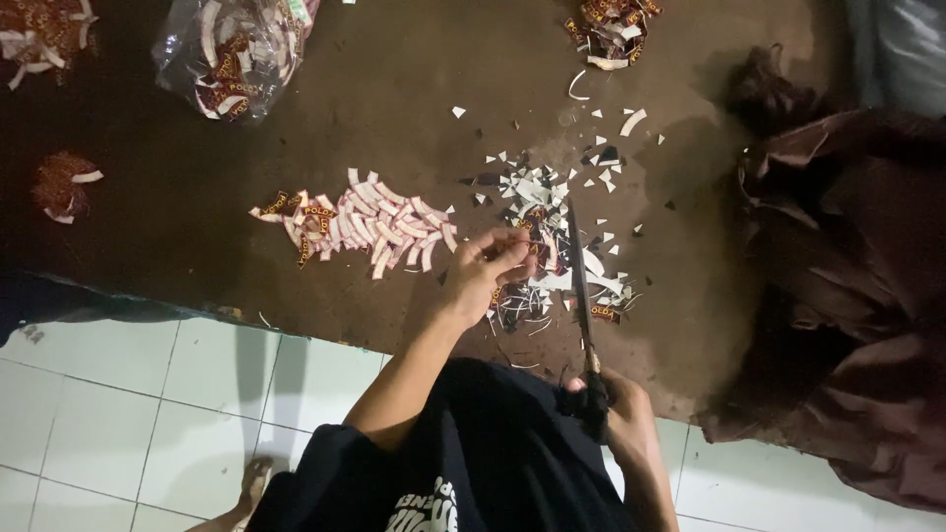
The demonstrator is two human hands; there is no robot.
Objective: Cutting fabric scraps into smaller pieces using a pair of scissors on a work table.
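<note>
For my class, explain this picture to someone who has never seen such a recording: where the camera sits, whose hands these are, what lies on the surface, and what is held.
There is one picture, taken by a camera worn on a person's head, looking down at their own two bare hands. The right hand grips the handles of long scissors, whose blades point away from the person. The left hand pinches a small piece of something at its fingertips, beside the blades; what it is cannot be told. Under them lies a dark brown mat on a white tiled floor. On the mat are a row of cut curved labels, a heap of white and dark scraps, and a clear plastic bag filled with more labels.
</note>
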